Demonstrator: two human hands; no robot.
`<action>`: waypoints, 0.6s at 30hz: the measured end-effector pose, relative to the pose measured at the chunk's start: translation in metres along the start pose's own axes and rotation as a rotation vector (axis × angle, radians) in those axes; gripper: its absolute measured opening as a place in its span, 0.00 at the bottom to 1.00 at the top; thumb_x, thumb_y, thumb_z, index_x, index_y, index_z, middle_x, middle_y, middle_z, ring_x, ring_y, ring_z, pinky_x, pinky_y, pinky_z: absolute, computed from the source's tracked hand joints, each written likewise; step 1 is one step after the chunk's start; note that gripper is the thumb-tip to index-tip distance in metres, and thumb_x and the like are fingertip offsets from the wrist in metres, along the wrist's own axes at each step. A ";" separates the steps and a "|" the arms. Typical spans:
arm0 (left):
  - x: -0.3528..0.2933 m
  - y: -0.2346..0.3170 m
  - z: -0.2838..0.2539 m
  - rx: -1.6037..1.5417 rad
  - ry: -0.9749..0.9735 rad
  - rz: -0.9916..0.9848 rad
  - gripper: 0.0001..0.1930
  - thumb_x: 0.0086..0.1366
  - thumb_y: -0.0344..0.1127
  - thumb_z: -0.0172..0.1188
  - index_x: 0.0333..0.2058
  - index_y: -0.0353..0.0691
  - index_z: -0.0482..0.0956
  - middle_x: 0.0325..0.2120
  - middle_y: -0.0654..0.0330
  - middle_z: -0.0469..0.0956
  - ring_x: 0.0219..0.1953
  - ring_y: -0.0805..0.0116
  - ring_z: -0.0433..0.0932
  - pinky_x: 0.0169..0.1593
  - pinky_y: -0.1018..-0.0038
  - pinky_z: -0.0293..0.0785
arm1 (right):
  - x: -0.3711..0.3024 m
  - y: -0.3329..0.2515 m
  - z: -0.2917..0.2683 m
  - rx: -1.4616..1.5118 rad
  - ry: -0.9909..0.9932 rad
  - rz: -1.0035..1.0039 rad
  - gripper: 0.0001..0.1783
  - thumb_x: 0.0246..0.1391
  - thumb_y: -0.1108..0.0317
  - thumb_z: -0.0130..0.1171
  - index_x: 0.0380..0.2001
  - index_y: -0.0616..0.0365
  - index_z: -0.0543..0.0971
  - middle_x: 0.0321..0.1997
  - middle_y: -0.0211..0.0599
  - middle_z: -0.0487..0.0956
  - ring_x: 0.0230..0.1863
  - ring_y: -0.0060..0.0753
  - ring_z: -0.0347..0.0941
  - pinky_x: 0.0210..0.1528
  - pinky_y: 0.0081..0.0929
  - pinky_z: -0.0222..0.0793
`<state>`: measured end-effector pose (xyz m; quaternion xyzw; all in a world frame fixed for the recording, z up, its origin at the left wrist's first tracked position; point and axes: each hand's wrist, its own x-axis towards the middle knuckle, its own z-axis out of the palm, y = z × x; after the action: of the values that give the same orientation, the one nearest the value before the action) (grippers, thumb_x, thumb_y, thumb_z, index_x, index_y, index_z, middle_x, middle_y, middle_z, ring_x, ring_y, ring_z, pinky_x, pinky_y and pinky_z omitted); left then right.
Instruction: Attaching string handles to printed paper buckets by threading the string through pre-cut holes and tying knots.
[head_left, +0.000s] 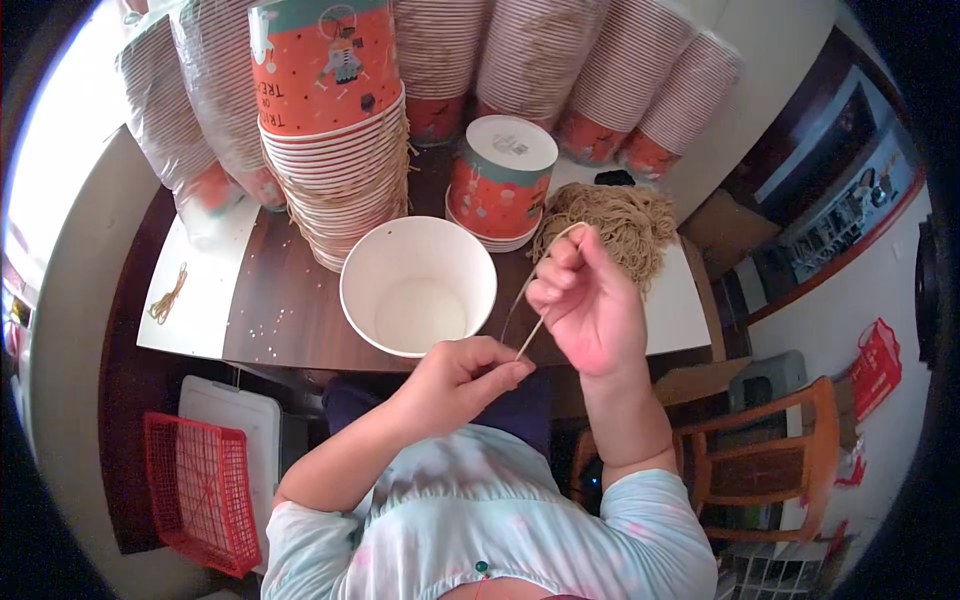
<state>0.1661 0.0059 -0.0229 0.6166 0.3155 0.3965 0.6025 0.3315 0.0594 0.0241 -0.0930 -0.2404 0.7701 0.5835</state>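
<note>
Open bucket (365,290): centre of the frame, mouth up, white inner wall and bottom in view.
Upturned bucket (500,200): upper centre, orange and teal, with white rims beneath it.
Tall stack (330,165): upper left of centre, nested upside down, tan strands along its rims.
Wrapped stacks (540,60): along the top edge, in clear film.
Cord (531,338): right of centre, thin, tan, stretched between the hands.
Left hand (450,385): lower centre, thumb and forefinger pinching the cord; it overlaps the open bucket's rim, contact unclear.
Right hand (595,310): fingers curled, thumb and forefinger at the cord's upper bend, partly hiding the cord heap (625,220).
Counter (290,320): a small cord bundle (167,295) lies at its left.
Red basket (200,490): lower left.
</note>
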 end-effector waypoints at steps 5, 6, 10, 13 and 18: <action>-0.021 0.011 -0.018 0.078 0.061 -0.052 0.09 0.65 0.32 0.56 0.37 0.31 0.80 0.23 0.66 0.75 0.25 0.84 0.68 0.28 0.82 0.66 | -0.003 -0.017 -0.023 -0.180 -0.002 -0.032 0.06 0.61 0.65 0.51 0.33 0.54 0.72 0.27 0.31 0.74 0.26 0.22 0.67 0.31 0.23 0.64; -0.023 0.014 -0.020 0.138 0.061 -0.023 0.09 0.65 0.31 0.56 0.37 0.31 0.80 0.22 0.67 0.75 0.25 0.83 0.68 0.27 0.82 0.66 | -0.005 -0.017 -0.025 -0.324 0.013 -0.055 0.05 0.61 0.66 0.51 0.33 0.54 0.72 0.28 0.32 0.75 0.26 0.22 0.68 0.31 0.24 0.65; -0.023 0.029 -0.026 0.160 0.024 -0.036 0.09 0.64 0.32 0.56 0.34 0.31 0.80 0.21 0.66 0.75 0.23 0.83 0.68 0.27 0.82 0.65 | -0.015 -0.003 -0.026 -1.979 0.004 -0.721 0.22 0.46 0.63 0.66 0.43 0.61 0.73 0.45 0.46 0.73 0.48 0.46 0.70 0.53 0.37 0.65; -0.018 0.030 -0.031 0.109 -0.030 -0.113 0.09 0.64 0.32 0.56 0.32 0.31 0.80 0.20 0.66 0.75 0.23 0.83 0.68 0.26 0.82 0.65 | -0.027 -0.002 -0.011 -1.572 -0.263 -0.566 0.36 0.46 0.59 0.68 0.54 0.63 0.65 0.56 0.47 0.67 0.59 0.42 0.63 0.61 0.37 0.57; -0.014 0.036 -0.038 0.055 -0.044 -0.168 0.09 0.64 0.32 0.56 0.31 0.31 0.80 0.20 0.68 0.74 0.23 0.84 0.67 0.25 0.82 0.63 | -0.034 0.015 0.004 -0.956 -0.343 0.349 0.34 0.49 0.68 0.65 0.57 0.62 0.63 0.48 0.36 0.72 0.42 0.23 0.70 0.44 0.23 0.67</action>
<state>0.1228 0.0098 0.0098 0.6128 0.3637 0.3220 0.6234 0.3267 0.0232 0.0159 -0.2597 -0.6369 0.6645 0.2920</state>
